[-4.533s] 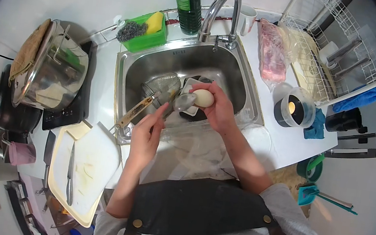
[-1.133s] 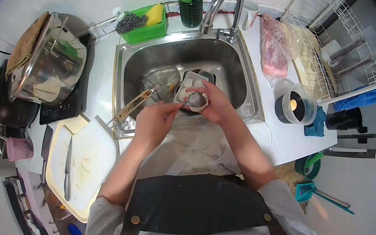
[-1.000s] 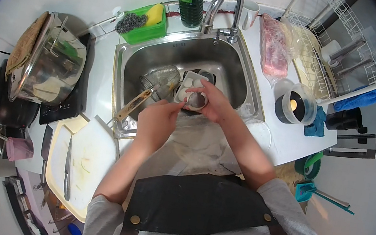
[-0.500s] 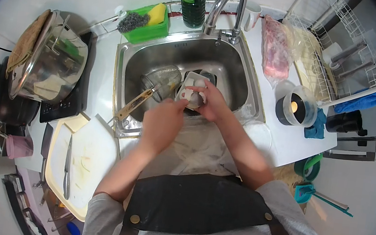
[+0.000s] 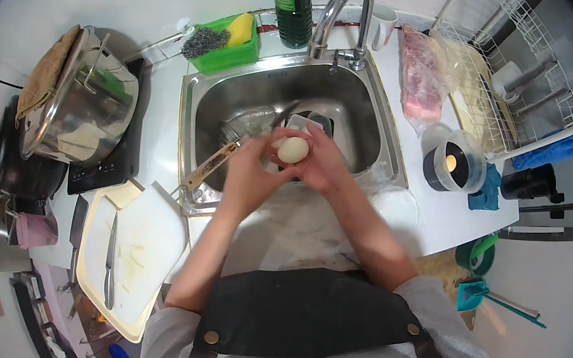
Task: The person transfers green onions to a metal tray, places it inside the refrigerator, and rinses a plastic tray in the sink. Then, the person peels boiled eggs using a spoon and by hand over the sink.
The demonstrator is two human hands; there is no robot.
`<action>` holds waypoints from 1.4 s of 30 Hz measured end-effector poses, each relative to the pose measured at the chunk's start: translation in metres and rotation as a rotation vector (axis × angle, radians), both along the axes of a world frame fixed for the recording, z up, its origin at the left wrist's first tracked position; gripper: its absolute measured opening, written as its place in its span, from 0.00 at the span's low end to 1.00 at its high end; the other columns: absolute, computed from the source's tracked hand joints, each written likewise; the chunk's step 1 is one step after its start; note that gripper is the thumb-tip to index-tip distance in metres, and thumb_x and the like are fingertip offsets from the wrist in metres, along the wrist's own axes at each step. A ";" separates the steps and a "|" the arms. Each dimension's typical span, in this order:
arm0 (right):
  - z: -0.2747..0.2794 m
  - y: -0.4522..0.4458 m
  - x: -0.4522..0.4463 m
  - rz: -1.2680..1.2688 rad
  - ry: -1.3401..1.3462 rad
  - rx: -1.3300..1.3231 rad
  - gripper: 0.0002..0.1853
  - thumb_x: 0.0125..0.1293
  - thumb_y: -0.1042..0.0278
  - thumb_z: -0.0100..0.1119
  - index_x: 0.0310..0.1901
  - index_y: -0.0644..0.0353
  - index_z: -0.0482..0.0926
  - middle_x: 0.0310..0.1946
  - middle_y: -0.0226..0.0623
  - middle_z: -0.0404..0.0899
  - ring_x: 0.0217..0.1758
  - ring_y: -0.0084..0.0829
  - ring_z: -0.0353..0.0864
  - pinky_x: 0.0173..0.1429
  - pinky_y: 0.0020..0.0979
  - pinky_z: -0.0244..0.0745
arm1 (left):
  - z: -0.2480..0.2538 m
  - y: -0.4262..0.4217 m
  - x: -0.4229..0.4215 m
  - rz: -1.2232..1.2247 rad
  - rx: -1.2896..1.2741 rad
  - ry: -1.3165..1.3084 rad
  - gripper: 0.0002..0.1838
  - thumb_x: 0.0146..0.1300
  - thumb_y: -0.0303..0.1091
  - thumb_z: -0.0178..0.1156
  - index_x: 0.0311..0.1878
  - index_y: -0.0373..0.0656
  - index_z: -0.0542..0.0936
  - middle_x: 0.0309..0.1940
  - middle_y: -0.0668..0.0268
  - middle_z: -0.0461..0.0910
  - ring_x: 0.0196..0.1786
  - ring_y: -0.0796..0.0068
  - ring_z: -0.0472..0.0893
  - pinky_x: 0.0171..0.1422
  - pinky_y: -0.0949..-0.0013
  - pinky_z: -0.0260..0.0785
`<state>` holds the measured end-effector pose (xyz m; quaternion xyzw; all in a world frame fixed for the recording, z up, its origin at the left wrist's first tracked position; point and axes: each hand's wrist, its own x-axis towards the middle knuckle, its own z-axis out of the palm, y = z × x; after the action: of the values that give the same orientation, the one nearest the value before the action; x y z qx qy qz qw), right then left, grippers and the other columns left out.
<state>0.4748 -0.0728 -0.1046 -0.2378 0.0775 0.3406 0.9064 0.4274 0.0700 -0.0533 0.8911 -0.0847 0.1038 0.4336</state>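
Observation:
A pale, smooth egg sits between my hands above the near side of the sink. My right hand has its fingers curled around the egg from the right. From the left, my left hand closes on the egg, thumb below it and fingers at its upper side; those fingertips are slightly blurred. Beyond the hands, a white plastic container shows in part, its contents hidden. A mesh strainer lies in the sink, its wooden handle resting over the left rim.
Around the sink are a faucet, a green soap bottle and a sponge holder. Left stand a large pot and a cutting board with a knife. Packaged meat and a plastic tub are right.
The egg is now clear of the white container and held nearer to me. My left hand has moved up and right, around the egg. The camera view has shifted slightly.

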 end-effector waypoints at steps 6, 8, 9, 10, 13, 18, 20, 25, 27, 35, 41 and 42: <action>-0.004 -0.002 0.003 -0.043 -0.064 0.032 0.27 0.73 0.47 0.36 0.59 0.64 0.65 0.46 0.39 0.77 0.51 0.33 0.76 0.58 0.35 0.70 | -0.016 -0.016 0.015 0.026 -0.138 0.055 0.22 0.45 0.36 0.71 0.44 0.38 0.81 0.33 0.56 0.80 0.39 0.58 0.80 0.45 0.62 0.70; 0.006 -0.003 0.000 -0.092 -0.084 -0.071 0.28 0.72 0.46 0.38 0.61 0.63 0.63 0.46 0.38 0.77 0.51 0.30 0.76 0.58 0.34 0.69 | -0.017 -0.016 0.019 0.025 -0.164 0.086 0.21 0.45 0.36 0.71 0.43 0.39 0.81 0.32 0.55 0.80 0.38 0.58 0.80 0.44 0.63 0.71; 0.009 -0.002 -0.004 -0.159 -0.167 -0.183 0.28 0.72 0.47 0.40 0.61 0.63 0.64 0.46 0.38 0.78 0.50 0.29 0.76 0.56 0.32 0.70 | -0.021 -0.016 0.021 0.024 -0.196 0.080 0.20 0.45 0.36 0.70 0.43 0.39 0.81 0.32 0.55 0.80 0.38 0.58 0.80 0.44 0.63 0.71; 0.010 -0.001 -0.010 -0.228 -0.247 -0.294 0.28 0.71 0.48 0.43 0.61 0.62 0.64 0.46 0.38 0.78 0.49 0.28 0.77 0.55 0.31 0.71 | -0.024 -0.016 0.022 0.021 -0.226 0.076 0.20 0.45 0.36 0.70 0.43 0.40 0.81 0.31 0.55 0.79 0.37 0.58 0.80 0.43 0.63 0.71; -0.003 0.003 -0.010 -0.365 -0.477 -0.725 0.25 0.69 0.51 0.50 0.58 0.63 0.70 0.41 0.38 0.81 0.41 0.26 0.79 0.47 0.28 0.73 | -0.025 -0.019 0.024 0.080 -0.243 0.083 0.18 0.46 0.35 0.68 0.42 0.40 0.81 0.31 0.55 0.79 0.37 0.58 0.80 0.42 0.62 0.71; 0.002 0.006 -0.014 -0.409 -0.675 -1.030 0.16 0.68 0.61 0.54 0.47 0.65 0.79 0.32 0.34 0.82 0.34 0.22 0.79 0.41 0.25 0.73 | -0.024 -0.021 0.027 0.097 -0.112 -0.051 0.16 0.46 0.34 0.67 0.39 0.39 0.81 0.31 0.54 0.79 0.36 0.55 0.79 0.41 0.60 0.71; 0.007 0.009 -0.016 -0.503 -0.729 -1.105 0.16 0.68 0.61 0.52 0.42 0.67 0.80 0.25 0.43 0.81 0.27 0.30 0.81 0.36 0.30 0.73 | -0.023 -0.022 0.027 0.099 -0.088 -0.061 0.16 0.47 0.34 0.67 0.39 0.38 0.81 0.31 0.54 0.79 0.36 0.54 0.79 0.41 0.60 0.71; 0.012 0.006 -0.018 -0.499 -0.897 -1.336 0.15 0.70 0.64 0.46 0.37 0.67 0.78 0.26 0.54 0.78 0.30 0.49 0.79 0.36 0.42 0.71 | -0.024 -0.021 0.026 0.089 -0.063 -0.070 0.16 0.46 0.35 0.68 0.39 0.38 0.81 0.30 0.53 0.79 0.36 0.53 0.79 0.42 0.60 0.71; 0.009 0.007 -0.016 -0.499 -0.931 -1.400 0.15 0.70 0.64 0.44 0.37 0.67 0.78 0.27 0.55 0.78 0.32 0.53 0.78 0.36 0.43 0.71 | -0.027 -0.019 0.027 0.090 -0.051 -0.101 0.17 0.46 0.35 0.68 0.38 0.37 0.80 0.30 0.53 0.79 0.36 0.53 0.79 0.41 0.59 0.70; 0.014 0.005 -0.013 -0.459 -0.925 -1.511 0.13 0.71 0.65 0.44 0.37 0.66 0.76 0.27 0.54 0.77 0.33 0.55 0.77 0.36 0.44 0.70 | -0.030 -0.019 0.030 0.105 -0.060 -0.083 0.17 0.45 0.36 0.69 0.38 0.36 0.80 0.28 0.53 0.78 0.34 0.53 0.78 0.39 0.59 0.69; 0.017 0.004 -0.012 -0.462 -0.898 -1.546 0.11 0.68 0.68 0.45 0.35 0.69 0.73 0.26 0.56 0.77 0.34 0.56 0.78 0.37 0.49 0.69 | -0.027 -0.017 0.028 0.086 -0.040 -0.041 0.19 0.47 0.35 0.70 0.42 0.37 0.81 0.32 0.55 0.82 0.35 0.66 0.82 0.41 0.69 0.72; 0.015 0.004 -0.011 -0.486 -0.904 -1.524 0.11 0.68 0.69 0.45 0.35 0.68 0.73 0.26 0.56 0.77 0.34 0.56 0.78 0.37 0.48 0.69 | -0.027 -0.017 0.028 0.082 -0.059 -0.037 0.19 0.47 0.35 0.70 0.42 0.37 0.81 0.32 0.56 0.82 0.35 0.68 0.82 0.41 0.70 0.72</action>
<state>0.4642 -0.0690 -0.0893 -0.8587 -0.0327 -0.1280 0.4952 0.4555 0.0530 -0.0798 0.8785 -0.0530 0.1404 0.4535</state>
